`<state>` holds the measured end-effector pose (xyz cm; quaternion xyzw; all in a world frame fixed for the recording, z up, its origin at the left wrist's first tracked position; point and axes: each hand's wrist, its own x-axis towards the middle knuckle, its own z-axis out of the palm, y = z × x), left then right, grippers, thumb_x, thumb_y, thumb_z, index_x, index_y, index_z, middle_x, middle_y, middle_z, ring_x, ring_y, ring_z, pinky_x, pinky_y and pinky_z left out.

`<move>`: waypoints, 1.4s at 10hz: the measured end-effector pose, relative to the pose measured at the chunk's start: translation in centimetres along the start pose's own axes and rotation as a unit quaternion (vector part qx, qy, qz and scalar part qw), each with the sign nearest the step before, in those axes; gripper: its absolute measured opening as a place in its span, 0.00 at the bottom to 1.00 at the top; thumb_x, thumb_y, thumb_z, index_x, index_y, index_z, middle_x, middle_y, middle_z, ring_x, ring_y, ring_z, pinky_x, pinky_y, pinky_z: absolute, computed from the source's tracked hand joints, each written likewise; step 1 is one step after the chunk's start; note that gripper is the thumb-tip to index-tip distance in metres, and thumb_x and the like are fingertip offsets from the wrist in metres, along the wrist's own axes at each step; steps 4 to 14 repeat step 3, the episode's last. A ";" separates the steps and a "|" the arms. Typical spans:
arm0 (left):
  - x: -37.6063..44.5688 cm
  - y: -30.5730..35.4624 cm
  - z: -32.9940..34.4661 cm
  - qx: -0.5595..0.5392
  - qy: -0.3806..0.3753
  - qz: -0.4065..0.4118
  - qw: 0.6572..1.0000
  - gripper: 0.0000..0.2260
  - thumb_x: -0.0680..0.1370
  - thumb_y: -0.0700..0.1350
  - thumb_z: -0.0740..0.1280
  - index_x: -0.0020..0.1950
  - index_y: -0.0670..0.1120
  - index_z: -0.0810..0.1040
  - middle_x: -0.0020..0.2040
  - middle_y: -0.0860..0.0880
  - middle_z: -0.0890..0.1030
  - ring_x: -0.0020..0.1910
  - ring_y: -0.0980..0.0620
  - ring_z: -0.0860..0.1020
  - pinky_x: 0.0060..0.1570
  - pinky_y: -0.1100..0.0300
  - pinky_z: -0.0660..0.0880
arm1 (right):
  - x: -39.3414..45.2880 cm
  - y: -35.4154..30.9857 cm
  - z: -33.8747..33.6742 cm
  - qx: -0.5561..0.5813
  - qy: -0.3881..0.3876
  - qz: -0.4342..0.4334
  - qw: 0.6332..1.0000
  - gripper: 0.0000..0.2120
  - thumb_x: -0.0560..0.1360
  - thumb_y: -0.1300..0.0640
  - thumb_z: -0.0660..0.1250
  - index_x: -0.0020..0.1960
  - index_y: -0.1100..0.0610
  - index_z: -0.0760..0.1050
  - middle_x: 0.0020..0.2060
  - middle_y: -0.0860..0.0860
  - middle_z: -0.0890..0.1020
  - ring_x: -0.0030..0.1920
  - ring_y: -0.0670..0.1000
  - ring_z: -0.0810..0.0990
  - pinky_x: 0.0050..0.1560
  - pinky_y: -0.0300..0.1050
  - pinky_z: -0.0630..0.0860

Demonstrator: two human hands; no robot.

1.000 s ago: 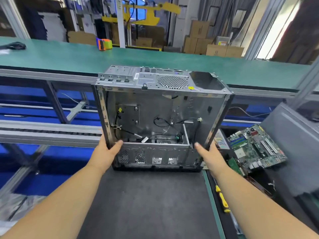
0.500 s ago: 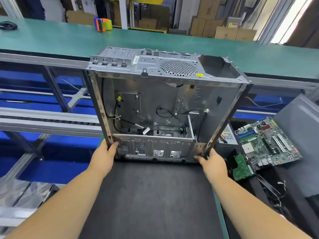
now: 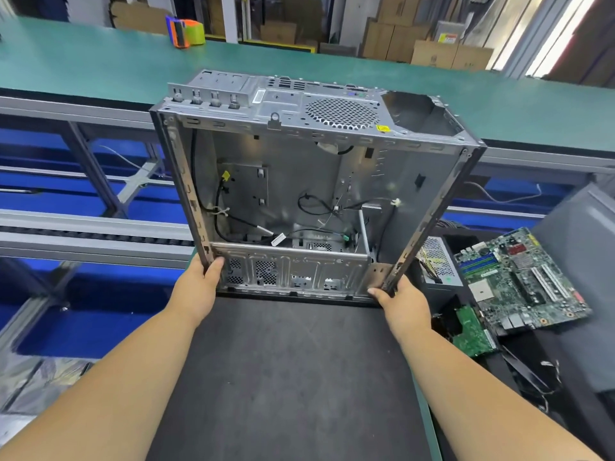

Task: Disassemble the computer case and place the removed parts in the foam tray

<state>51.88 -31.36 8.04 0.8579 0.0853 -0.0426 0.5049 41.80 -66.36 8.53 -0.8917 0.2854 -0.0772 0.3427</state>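
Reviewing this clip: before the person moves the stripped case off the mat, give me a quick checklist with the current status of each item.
1. Left hand grips the computer case at its near left corner: ok.
2. Right hand grips the near right corner: ok.
3. Motherboard already out, lying to the right of the case: ok.
4. Loose cables remain inside and might swing or snag: not ok.
5. Black mat in front of the case bare for setting it down: ok.
6. Free room in the foam tray: cannot tell.
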 end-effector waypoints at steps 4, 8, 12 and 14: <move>-2.7 -0.1 -0.5 -0.100 0.111 0.030 0.988 0.16 0.81 0.54 0.61 0.68 0.55 0.72 0.54 0.59 0.77 0.53 0.57 0.75 0.51 0.62 0.69 | -3.0 1.0 -0.5 0.088 0.032 0.034 0.995 0.17 0.78 0.54 0.67 0.67 0.51 0.73 0.52 0.45 0.81 0.54 0.49 0.79 0.52 0.43 0.71; -2.7 -0.1 -0.5 -0.100 0.111 0.030 0.988 0.16 0.81 0.54 0.61 0.68 0.55 0.72 0.54 0.59 0.77 0.53 0.57 0.75 0.51 0.62 0.69 | -3.0 1.0 -0.5 0.088 0.032 0.034 0.995 0.17 0.78 0.54 0.67 0.67 0.51 0.73 0.52 0.45 0.81 0.54 0.49 0.79 0.52 0.43 0.71; -2.7 -0.1 -0.5 -0.100 0.111 0.030 0.988 0.16 0.81 0.54 0.61 0.68 0.55 0.72 0.54 0.59 0.77 0.53 0.57 0.75 0.51 0.62 0.69 | -3.0 1.0 -0.5 0.088 0.032 0.034 0.995 0.17 0.78 0.54 0.67 0.67 0.51 0.73 0.52 0.45 0.81 0.54 0.49 0.79 0.52 0.43 0.71; -2.7 -0.1 -0.5 -0.100 0.111 0.030 0.988 0.16 0.81 0.54 0.61 0.68 0.55 0.72 0.54 0.59 0.77 0.53 0.57 0.75 0.51 0.62 0.69 | -3.0 1.0 -0.5 0.088 0.032 0.034 0.995 0.17 0.78 0.54 0.67 0.67 0.51 0.73 0.52 0.45 0.81 0.54 0.49 0.79 0.52 0.43 0.71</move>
